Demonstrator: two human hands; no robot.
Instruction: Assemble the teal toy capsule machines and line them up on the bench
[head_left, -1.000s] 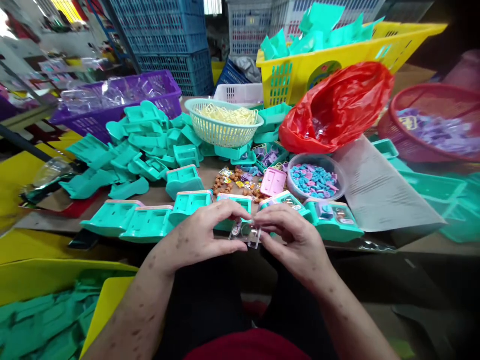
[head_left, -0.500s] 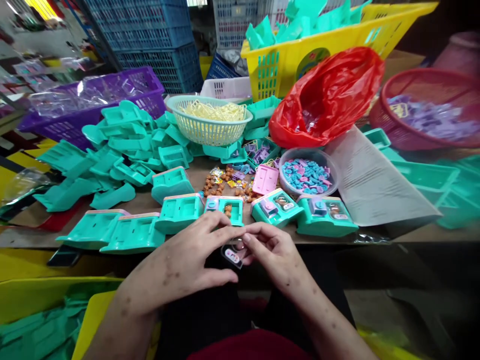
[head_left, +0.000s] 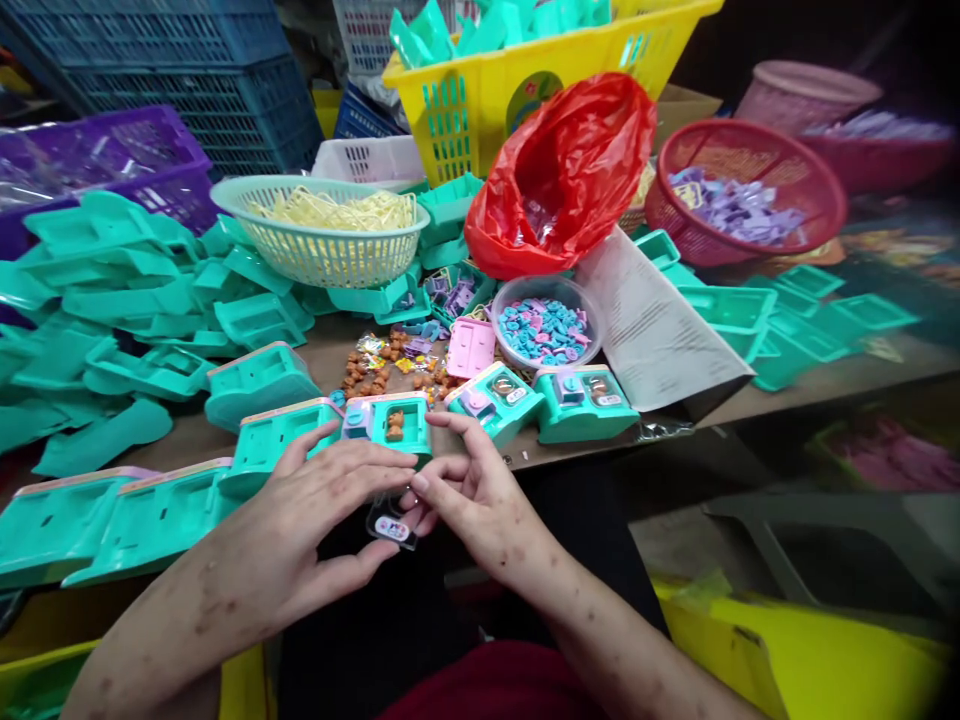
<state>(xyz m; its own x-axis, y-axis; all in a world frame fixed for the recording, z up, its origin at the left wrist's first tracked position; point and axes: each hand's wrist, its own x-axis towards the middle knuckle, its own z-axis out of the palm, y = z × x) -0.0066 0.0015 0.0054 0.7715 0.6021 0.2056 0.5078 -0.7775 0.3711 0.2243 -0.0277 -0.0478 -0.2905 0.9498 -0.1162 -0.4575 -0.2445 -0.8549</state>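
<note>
My right hand (head_left: pixel 469 495) pinches a small clear plastic cover (head_left: pixel 391 528) with a printed label, held low in front of the table edge. Over its left side reaches my left hand (head_left: pixel 322 520), fingers stretched and thumb apart; whether its fingertips touch the cover I cannot tell. Just beyond the hands stands a turquoise toy casing (head_left: pixel 412 425) with a small brown figure (head_left: pixel 395 425) in its opening. To its right are two more casings, one (head_left: pixel 499 400) tilted and one (head_left: pixel 585 403) at the end, both with labelled clear covers fitted.
Turquoise casings (head_left: pixel 135 270) are heaped at left. Behind stand a pale green basket (head_left: pixel 322 255) of yellow parts, a red bag (head_left: pixel 555 180) and a yellow basket (head_left: pixel 480 110). A clear bowl (head_left: pixel 592 345) holds blue and pink pieces. A grey board (head_left: pixel 645 320) leans at right.
The view has swung right, so the table things sit further left. My hands stay together around the clear cover; my right index finger is now lifted and straighter.
</note>
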